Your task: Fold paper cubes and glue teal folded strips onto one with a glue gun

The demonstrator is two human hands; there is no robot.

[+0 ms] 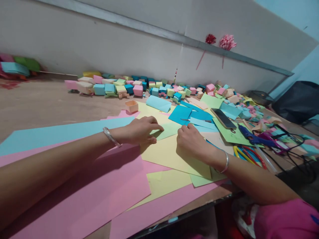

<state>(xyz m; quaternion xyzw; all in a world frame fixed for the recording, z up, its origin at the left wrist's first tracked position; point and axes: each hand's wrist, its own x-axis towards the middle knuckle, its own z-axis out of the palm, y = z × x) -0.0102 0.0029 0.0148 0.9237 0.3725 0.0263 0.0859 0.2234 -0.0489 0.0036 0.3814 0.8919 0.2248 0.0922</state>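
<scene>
Pale wall [139, 46] in bg, w/ a grey rail [159, 28] running across it; a red flower [210, 39] and a pink flower [227, 42] show up by the rail, R of centre. Below is a brown table [45, 103], its near half spread w/ coloured paper: a long light blue sheet [62, 131] and a big pink sheet [99, 192] on the L, a yellow sheet [166, 157] in the middle. A person's bare arms reach in from both lower corners, a bangle on each wrist. The task piece, a light green paper [169, 130], lies b/w the two hands, partly over the yellow sheet. L hand [144, 130] is at its L end, index finger stretched out onto it, thumb apart from that finger. R hand [190, 144] is by its R end, fingers curled together; can't tell if they grip anything, as the tips are hidden. Just beyond L hand sits a small peach box [132, 107], open side up. Behind, a long row of little folded paper boxes [138, 90], multicoloured, lines the wall. On the R: dark blue sheets [181, 114], a phone [223, 118] on a green sheet [224, 134], plus a blue glue gun [255, 136] w/ black cord.
</scene>
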